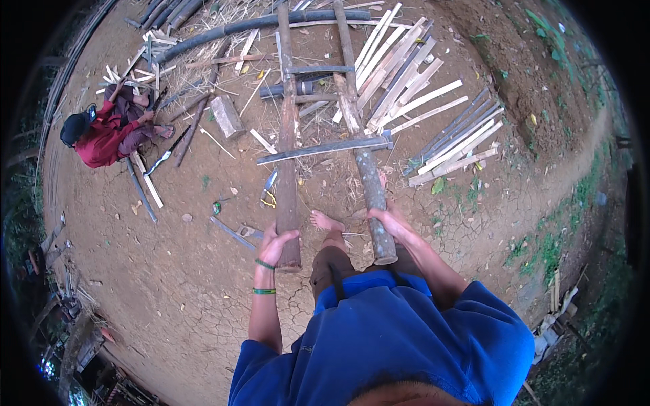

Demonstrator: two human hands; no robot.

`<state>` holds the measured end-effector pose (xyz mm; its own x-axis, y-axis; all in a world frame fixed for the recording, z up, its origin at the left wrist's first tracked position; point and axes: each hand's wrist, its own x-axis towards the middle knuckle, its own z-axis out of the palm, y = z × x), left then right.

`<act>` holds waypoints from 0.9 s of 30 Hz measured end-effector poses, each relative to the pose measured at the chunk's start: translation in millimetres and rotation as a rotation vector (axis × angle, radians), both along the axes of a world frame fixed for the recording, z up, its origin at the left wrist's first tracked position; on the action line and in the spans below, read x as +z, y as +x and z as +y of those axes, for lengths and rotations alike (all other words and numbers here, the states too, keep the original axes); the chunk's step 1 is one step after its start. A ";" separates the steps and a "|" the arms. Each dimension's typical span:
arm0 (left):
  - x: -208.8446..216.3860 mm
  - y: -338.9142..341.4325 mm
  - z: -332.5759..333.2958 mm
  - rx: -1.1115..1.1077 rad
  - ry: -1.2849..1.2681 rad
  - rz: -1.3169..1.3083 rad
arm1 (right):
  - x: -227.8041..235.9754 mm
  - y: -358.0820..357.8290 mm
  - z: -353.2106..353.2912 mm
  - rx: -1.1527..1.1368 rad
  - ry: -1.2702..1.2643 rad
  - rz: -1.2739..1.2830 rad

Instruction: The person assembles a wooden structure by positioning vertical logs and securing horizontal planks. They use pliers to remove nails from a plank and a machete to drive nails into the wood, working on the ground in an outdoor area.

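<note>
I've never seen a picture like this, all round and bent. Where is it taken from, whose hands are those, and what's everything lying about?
There's no machine at work here, just a person's bare hands. A wide fisheye camera on their head looks down, so straight edges bend. The left hand grips the left pole near its lower end; the right hand grips the right pole. Dark crosspieces span the two poles. On the bare earth lie pale wood strips and a wooden block. Off to the left sits another person in a red top.
</note>
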<state>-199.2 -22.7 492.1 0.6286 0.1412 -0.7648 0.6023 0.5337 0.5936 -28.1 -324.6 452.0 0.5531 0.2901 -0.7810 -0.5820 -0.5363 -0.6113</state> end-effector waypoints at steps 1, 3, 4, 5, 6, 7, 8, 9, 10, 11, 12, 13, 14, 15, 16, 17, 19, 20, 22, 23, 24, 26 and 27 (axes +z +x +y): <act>0.2 -18.4 -5.3 0.034 0.003 -0.011 | 5.4 -9.0 0.3 0.055 -0.003 0.011; -5.9 -49.0 -13.7 0.090 0.022 -0.018 | 15.5 -22.9 9.5 0.054 0.025 0.023; -9.0 -63.9 -19.2 0.124 0.032 -0.032 | 21.6 -29.8 14.7 0.058 0.037 0.031; -11.5 -78.5 -22.5 0.156 0.045 -0.044 | 35.7 -32.8 25.2 0.066 0.062 0.031; -15.6 -90.3 -25.7 0.190 0.057 -0.056 | 40.6 -34.6 31.4 0.103 0.067 0.004; -21.6 -102.1 -29.2 0.210 0.088 -0.056 | 46.0 -37.6 37.8 0.141 0.075 -0.022; -27.5 -113.5 -33.8 0.235 0.121 -0.054 | 45.5 -39.4 43.0 0.209 0.068 -0.074; -32.4 -124.3 -38.8 0.262 0.152 -0.051 | 45.1 -40.1 49.6 0.258 0.057 -0.102; -33.0 -131.3 -42.3 0.295 0.145 -0.043 | 44.8 -41.0 56.1 0.309 0.047 -0.129; -33.6 -135.2 -45.4 0.328 0.136 -0.037 | 44.7 -41.8 63.4 0.337 0.029 -0.134; -35.9 -139.3 -49.3 0.362 0.125 -0.031 | 43.2 -42.9 72.0 0.358 0.023 -0.126; -40.2 -144.9 -54.3 0.409 0.140 -0.035 | 41.8 -44.3 80.7 0.383 0.019 -0.117; -46.8 -149.1 -60.3 0.454 0.154 -0.042 | 38.6 -45.6 89.8 0.398 0.025 -0.099; -53.6 -153.6 -67.4 0.500 0.168 -0.048 | 34.5 -46.1 96.0 0.414 0.030 -0.080; -65.0 -160.0 -75.5 0.545 0.183 -0.044 | 22.7 -45.6 98.9 0.453 0.051 -0.065; -79.9 -165.6 -82.2 0.582 0.197 -0.044 | 4.0 -46.8 98.6 0.484 0.070 -0.054; -101.1 -171.9 -95.3 0.661 0.192 -0.028 | -29.1 -46.0 102.8 0.550 0.108 -0.062; -104.9 -172.8 -101.5 0.699 0.169 -0.010 | -43.0 -47.1 104.4 0.582 0.124 -0.079; -118.3 -173.7 -113.3 0.779 0.162 0.020 | -71.6 -46.8 109.5 0.666 0.136 -0.105; -126.9 -173.3 -120.0 0.815 0.172 0.034 | -86.5 -45.1 111.4 0.714 0.125 -0.114; -135.3 -172.9 -125.9 0.848 0.182 0.049 | -100.0 -43.1 113.8 0.758 0.114 -0.122; -161.5 -176.8 -136.8 0.887 0.199 0.060 | -121.0 -38.9 124.6 0.842 0.093 -0.123; -172.2 -180.3 -142.6 0.899 0.207 0.065 | -128.9 -38.6 128.3 0.877 0.083 -0.124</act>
<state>-379.5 -165.3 319.9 0.1728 0.6928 -0.7001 0.0485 0.7039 0.7086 -66.8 -196.2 323.1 0.1842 0.7018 -0.6882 0.0902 -0.7093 -0.6992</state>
